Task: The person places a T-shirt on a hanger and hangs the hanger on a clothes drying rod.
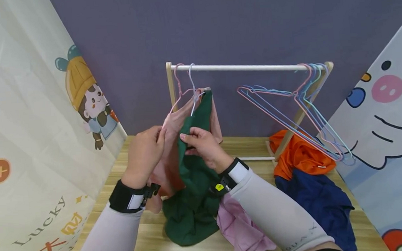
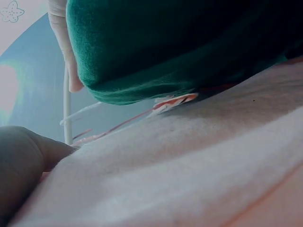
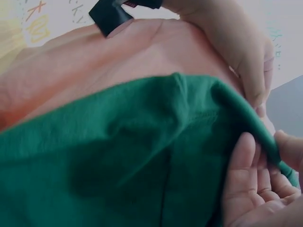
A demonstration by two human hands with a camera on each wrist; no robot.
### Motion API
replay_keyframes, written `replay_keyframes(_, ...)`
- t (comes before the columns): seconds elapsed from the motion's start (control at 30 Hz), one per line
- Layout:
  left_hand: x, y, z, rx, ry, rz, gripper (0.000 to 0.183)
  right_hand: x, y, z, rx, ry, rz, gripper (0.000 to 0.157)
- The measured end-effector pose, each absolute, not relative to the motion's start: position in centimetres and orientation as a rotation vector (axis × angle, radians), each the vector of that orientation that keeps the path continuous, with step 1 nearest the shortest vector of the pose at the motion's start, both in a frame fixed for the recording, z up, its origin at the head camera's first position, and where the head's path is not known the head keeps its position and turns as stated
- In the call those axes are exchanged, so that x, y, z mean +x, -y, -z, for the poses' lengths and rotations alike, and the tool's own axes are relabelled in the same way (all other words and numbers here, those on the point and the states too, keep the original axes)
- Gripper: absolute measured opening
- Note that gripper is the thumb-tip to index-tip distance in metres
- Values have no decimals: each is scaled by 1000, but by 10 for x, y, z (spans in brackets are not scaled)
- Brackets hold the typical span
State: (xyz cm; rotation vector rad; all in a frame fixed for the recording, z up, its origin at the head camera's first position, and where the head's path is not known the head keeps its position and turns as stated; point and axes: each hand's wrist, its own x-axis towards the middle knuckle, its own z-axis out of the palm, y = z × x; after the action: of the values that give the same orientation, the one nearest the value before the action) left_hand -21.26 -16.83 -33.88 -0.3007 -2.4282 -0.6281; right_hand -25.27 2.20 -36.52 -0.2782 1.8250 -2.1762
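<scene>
Left hand [image 1: 147,153] pinched the salmon garment [image 1: 170,165] at the shoulder, by the end of the pink hanger [image 1: 179,86]; right hand [image 1: 206,148] gripped the upper edge of the green garment [image 1: 195,206], thumb outside, fingers tucked in behind the cloth. Green garment was partly over the pale hanger [image 1: 192,79], one side up near the hanger arm, lower end lying on the table [image 1: 145,236]. Both hooks sat at the left end of the white rail [image 1: 239,67]. Likely trouble: green cloth slipping off the pale hanger, since its hem dragged on the table and one side looked unsupported; the two hangers tangling, being so close that the garments overlapped; a hook lifting off the rail, or the light stand tipping, if either hand pulled hard. Writing: "Lucky" [image 1: 39,220] was legible on the left curtain [image 1: 21,132], plus Chinese characters, some cut off. Right sleeve [image 1: 275,205] carried dark letters, partly hidden, not safely readable. Orange garment [image 1: 297,156] showed a small white label [image 1: 322,167], text too small. No brand made out.
</scene>
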Motion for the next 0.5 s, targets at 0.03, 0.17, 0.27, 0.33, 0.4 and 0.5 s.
replay_keyframes(0.03,-212,168,339,-300,2428,633,30,-253,-22,365,-285,-1826,2173,7)
replay_keyframes(0.17,-212,169,337,-292,2431,628,29,-255,-27,365,-328,-1877,2127,10)
replay_keyframes(0.27,-212,170,336,-288,2435,626,29,-255,-37,363,-371,-1975,2037,19)
replay_keyframes(0.33,-211,170,336,-283,2442,630,28,-253,-49,360,-404,-2084,1974,28)
replay_keyframes(0.4,-211,170,336,-282,2449,636,28,-251,-67,358,-457,-2215,1943,31)
replay_keyframes(0.5,-210,171,337,-287,2456,640,29,-248,-104,351,-555,-2518,1916,28)
